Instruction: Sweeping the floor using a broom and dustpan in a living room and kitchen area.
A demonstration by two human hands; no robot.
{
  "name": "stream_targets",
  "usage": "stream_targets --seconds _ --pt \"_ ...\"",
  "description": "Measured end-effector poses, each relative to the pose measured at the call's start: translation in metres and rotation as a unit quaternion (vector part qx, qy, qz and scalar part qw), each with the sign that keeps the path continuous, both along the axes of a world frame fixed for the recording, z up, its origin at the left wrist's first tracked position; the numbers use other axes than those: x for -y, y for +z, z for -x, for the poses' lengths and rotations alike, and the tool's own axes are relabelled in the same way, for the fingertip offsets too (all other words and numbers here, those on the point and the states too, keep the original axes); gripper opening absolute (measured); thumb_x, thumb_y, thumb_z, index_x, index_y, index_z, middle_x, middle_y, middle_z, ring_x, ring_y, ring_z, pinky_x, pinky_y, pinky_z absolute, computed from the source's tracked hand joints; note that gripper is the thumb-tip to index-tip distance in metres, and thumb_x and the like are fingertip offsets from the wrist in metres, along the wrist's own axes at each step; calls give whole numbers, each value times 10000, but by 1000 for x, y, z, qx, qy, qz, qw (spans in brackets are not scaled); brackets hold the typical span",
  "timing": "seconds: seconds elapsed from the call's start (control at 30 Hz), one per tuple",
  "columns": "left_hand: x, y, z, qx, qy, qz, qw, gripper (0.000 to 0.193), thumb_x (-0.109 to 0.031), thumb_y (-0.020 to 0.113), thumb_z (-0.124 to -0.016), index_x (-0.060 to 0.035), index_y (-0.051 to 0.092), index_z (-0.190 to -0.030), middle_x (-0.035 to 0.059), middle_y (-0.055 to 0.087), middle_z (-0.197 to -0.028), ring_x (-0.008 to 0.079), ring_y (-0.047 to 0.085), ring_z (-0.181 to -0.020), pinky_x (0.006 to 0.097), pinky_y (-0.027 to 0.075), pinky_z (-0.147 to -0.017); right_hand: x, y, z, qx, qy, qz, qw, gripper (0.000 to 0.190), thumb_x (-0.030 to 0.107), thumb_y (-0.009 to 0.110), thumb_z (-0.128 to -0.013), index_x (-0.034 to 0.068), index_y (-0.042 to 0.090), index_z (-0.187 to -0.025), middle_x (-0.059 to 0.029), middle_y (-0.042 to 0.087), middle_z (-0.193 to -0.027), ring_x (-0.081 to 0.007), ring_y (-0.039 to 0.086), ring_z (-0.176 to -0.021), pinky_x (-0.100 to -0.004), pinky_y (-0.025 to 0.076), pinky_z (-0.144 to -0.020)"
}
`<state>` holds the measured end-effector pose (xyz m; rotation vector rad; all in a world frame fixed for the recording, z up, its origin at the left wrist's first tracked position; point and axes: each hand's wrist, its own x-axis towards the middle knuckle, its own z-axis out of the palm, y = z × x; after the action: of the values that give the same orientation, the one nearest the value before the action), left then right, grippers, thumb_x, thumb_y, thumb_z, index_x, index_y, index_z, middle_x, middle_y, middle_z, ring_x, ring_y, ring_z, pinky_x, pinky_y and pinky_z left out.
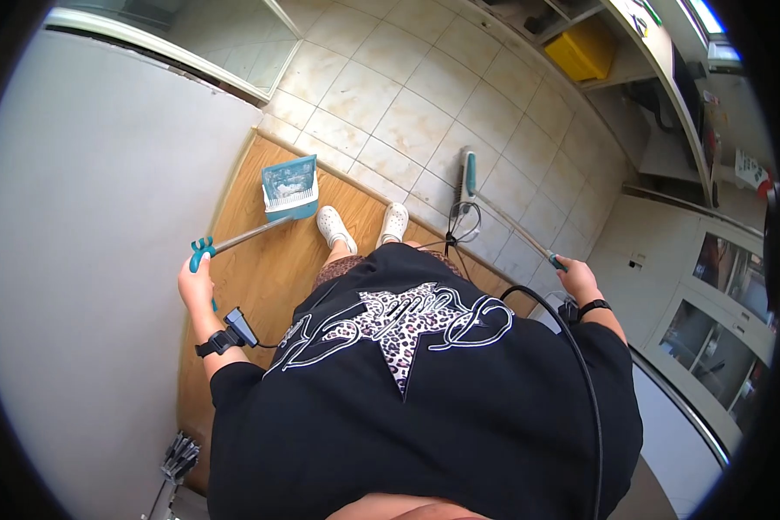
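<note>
My left hand grips the teal handle of a long-handled dustpan. The pan is teal with a white toothed comb strip, and pale dust lies inside it. It is over the wood floor, left of my white clogs. My right hand is closed around the teal grip at the end of a broom's metal pole. The broom head, white and teal with dark bristles, is over the tiles ahead and to the right. A looped black cable hangs in front of part of it.
Pale tiles meet the wood floor at a raised strip. A grey wall panel stands at left, below a white-framed glass door. Shelves with a yellow box and a cabinet line the right.
</note>
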<state>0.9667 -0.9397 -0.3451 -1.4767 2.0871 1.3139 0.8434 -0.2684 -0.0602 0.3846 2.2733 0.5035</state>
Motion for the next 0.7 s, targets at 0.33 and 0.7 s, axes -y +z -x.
stream_targets --seconds 0.33,0.7 --pt "15 -3 -26 -30 109 -23 993 245 -236 602 -859 -23 568 -742 -9 414 -486 84 393 -373 245 319 -355 58 -75 28 -52 -18 248 967 375 162 622 -823 177 574 -1194 -172 610 -1080 -344 586 -987 -366 461 -841" --pt "-24 50 -20 0 99 2 995 192 -219 612 -851 -42 597 -778 -27 409 -500 64 367 -380 225 322 -361 128 -293 106 27 -3 295 955 362 208 535 -857 228 554 -1218 -166 619 -1049 -340 591 -953 -396 463 -830"
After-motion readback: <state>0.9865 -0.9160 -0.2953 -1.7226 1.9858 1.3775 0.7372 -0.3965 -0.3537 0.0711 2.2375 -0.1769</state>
